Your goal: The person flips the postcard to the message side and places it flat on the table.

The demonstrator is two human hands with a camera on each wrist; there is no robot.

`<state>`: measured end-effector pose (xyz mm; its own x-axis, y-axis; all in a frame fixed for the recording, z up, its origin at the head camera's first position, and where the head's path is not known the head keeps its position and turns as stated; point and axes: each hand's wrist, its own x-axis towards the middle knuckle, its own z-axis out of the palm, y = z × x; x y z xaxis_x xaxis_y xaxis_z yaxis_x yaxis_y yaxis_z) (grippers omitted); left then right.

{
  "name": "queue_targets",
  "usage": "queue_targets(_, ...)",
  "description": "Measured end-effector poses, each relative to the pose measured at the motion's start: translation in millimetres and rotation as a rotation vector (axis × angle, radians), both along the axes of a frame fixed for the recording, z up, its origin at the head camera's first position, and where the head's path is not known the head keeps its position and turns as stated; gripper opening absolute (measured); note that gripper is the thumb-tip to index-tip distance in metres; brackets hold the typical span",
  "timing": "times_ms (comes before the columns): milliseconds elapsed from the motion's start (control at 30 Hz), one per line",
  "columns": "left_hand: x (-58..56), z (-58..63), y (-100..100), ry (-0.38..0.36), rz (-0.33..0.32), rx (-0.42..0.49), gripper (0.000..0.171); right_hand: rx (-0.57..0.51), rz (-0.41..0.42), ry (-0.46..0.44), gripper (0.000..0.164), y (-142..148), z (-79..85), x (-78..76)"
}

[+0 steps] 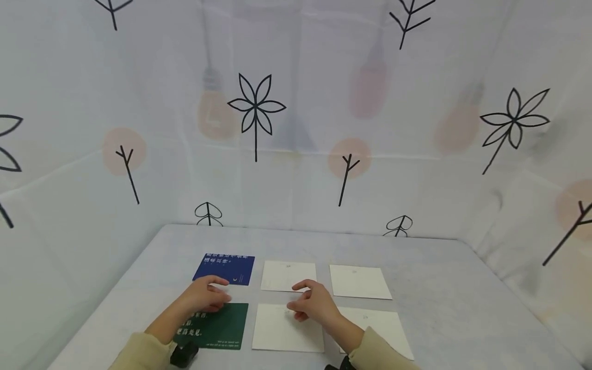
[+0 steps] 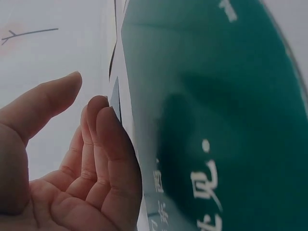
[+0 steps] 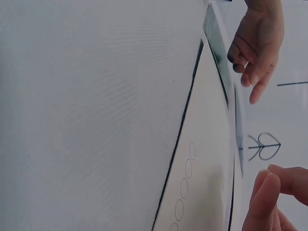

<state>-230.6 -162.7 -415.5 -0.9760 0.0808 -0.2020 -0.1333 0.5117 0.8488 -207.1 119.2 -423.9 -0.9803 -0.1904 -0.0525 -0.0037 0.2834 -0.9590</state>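
Hovering over the back part of the green card (image 1: pixel 226 326), the left hand (image 1: pixel 205 297) is seen nearest to that card, which is placed under its fingers and toward the desk's (image 1: pixel 462 298) near edge. The card's longer side is judged to be laid left to right, roughly in line with that edge. Left fingers are gently bent, with the thumb held well apart from them and nothing gripped; contact with the card cannot be told. The blue card (image 1: pixel 226 270) is set just beyond the same hand, toward the desk's back left corner.

The right hand (image 1: pixel 314 303) is held over the back right corner of the front middle white card (image 1: pixel 282 336), its longer side apparently also laid left to right. Thumb and index are shown a little apart from the head, tips overlapped in the right wrist view; nothing is pinched. The near right corner of the back middle white card (image 1: pixel 288 275) is partly hidden by that hand.

Toward the desk's right edge, the back right white card (image 1: pixel 361 281) and the front right white card (image 1: pixel 388 326) are placed, the latter partly covered by the right arm. No container is shown; all six cards are laid flat, directly on the desk, in two rows of three.
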Motion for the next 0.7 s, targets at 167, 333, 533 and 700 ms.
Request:
queue_targets(167, -3.4, -3.7, -6.9, 0.004, 0.014, 0.0, 0.047, -0.019, -0.002, -0.016, 0.043, -3.0, -2.4, -1.4)
queue_targets(333, -6.7, -4.1, -12.3, 0.022, 0.019, -0.006, 0.048, -0.034, -0.005, -0.014, 0.041, -7.7, -2.2, -2.9)
queue_targets(533, -12.3, -2.0, -18.7, 0.027, 0.038, -0.009, 0.05, -0.038, -0.018, -0.015, 0.04, -16.5, -1.7, -8.1)
queue_targets(700, -19.3, -1.4, -25.5, 0.022, 0.036, -0.031, 0.052, -0.042, -0.034, -0.007, 0.039, -23.3, -0.7, -12.8)
